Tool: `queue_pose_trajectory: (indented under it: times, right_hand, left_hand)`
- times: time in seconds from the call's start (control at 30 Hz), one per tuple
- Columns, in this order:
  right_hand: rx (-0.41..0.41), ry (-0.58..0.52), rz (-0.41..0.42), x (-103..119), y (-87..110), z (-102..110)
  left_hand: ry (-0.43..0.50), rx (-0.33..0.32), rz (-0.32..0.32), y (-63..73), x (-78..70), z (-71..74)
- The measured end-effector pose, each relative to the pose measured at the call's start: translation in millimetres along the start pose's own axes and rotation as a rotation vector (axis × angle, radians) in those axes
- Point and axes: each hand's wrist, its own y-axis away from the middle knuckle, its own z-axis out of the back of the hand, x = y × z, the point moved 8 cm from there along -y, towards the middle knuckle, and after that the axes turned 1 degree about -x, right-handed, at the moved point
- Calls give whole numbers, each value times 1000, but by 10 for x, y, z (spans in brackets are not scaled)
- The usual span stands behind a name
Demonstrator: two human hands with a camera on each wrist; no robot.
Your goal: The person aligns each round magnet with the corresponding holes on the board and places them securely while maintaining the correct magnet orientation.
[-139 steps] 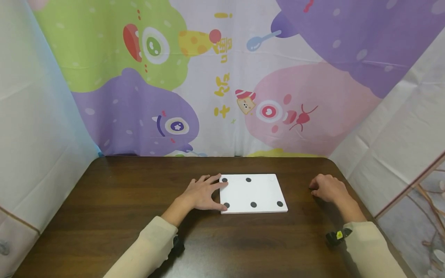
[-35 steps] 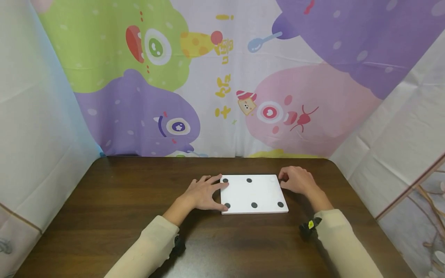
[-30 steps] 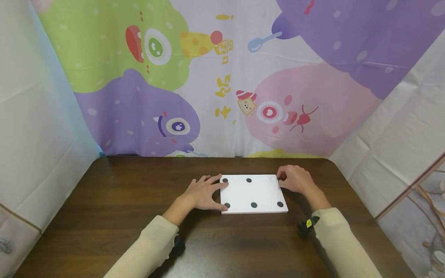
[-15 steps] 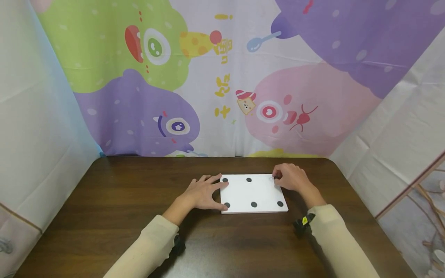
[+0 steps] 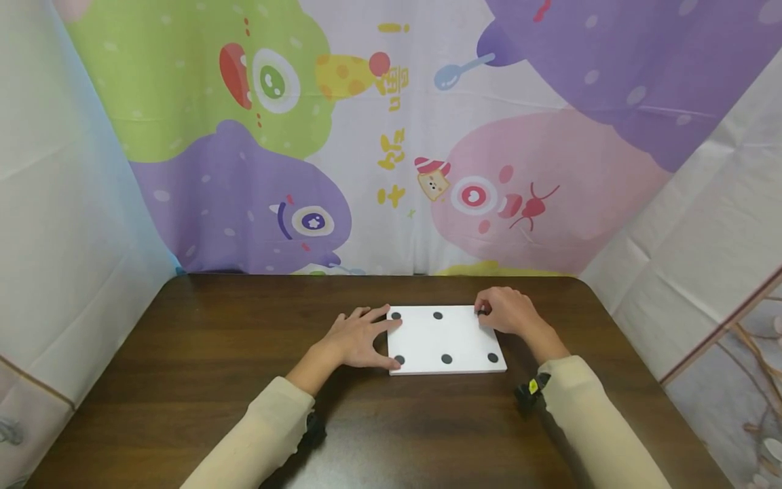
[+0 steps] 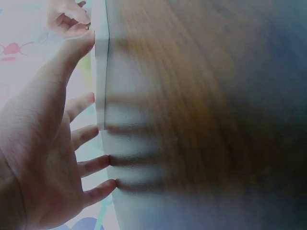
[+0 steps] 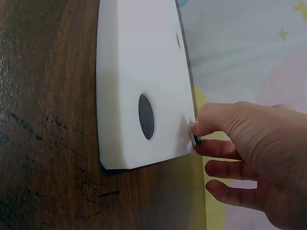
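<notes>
A white rectangular board [image 5: 421,343] lies on the table, with several flat black discs set in it along its near and far sides. My left hand [image 5: 357,339] has its fingers spread, thumb and index finger resting on the board's left end. At the far right corner my right hand [image 5: 508,311] pinches a small black disc [image 7: 197,139] between thumb and index finger, tilted against the board's surface. In the right wrist view the near right disc [image 7: 146,117] sits in its round hole. The fingers hide most of the pinched disc.
The brown wooden table [image 5: 391,428] reaches back to a cartoon-printed curtain [image 5: 391,238]. White cloth [image 5: 702,224] hangs along the right side, and more on the left. A dark wrist device [image 5: 528,394] is strapped under the right sleeve.
My right hand has come left from the table's right side to the board's far right corner, where a round hollow showed earlier. The left hand and board have stayed in place.
</notes>
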Motion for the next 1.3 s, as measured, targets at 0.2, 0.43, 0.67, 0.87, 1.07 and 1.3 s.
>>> queue_pose_trajectory:
  times: [0.2,0.43,0.67,0.87,1.07,1.3]
  right_hand:
    - [1,18,7,27,-10,-5]
    - [-35,27,26,66,12,18]
    - [-68,42,40,82,39,33]
    - [-85,46,38,93,56,40]
    - [-99,46,41,83,63,39]
    - [-102,52,46,69,73,11]
  left_hand:
    - [-2,2,0,-2,-4,3]
    - [-9,1,6,-8,11,-7]
    - [-4,5,11,3,14,0]
    - [-6,4,8,8,0,5]
    - [-5,4,5,1,3,-8]
    - [3,12,1,-6,6,-28]
